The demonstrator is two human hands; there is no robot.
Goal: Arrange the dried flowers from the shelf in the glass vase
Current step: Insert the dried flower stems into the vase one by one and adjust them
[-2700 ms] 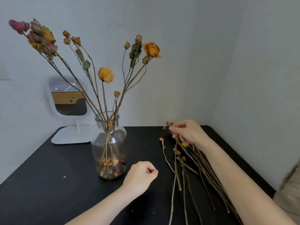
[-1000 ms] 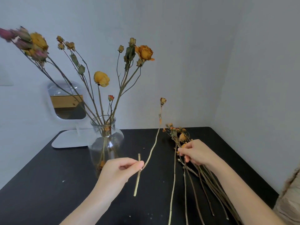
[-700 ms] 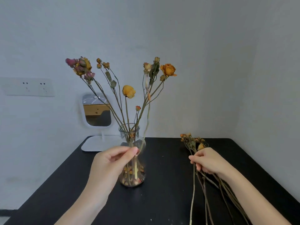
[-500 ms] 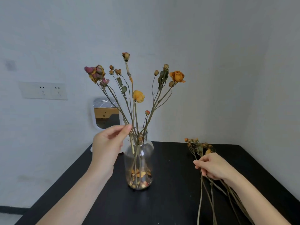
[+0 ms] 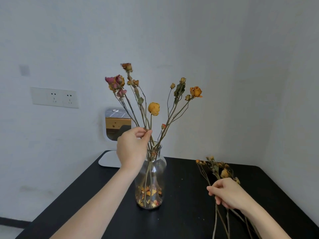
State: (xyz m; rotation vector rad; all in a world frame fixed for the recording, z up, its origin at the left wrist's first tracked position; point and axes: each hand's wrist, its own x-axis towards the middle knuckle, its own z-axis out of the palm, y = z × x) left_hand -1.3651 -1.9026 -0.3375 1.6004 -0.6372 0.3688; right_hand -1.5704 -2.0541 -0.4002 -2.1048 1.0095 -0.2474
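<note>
A clear glass vase stands mid-table with dried petals at its bottom and several dried roses rising from its neck. My left hand is just above and left of the neck, pinching a thin dried flower stem whose bud tops out highest; its lower end is down inside the vase. My right hand rests on the table at the right, fingers closed on stems of the loose bundle of dried flowers lying there.
The black table stands in a corner of white walls. A small white standing mirror sits behind the vase at the back left. A wall socket plate is on the left wall.
My left hand lifted one stem from the table, swung it upright over the vase and lowered it through the neck. My right hand stayed on the bundle. My view tilted upward.
</note>
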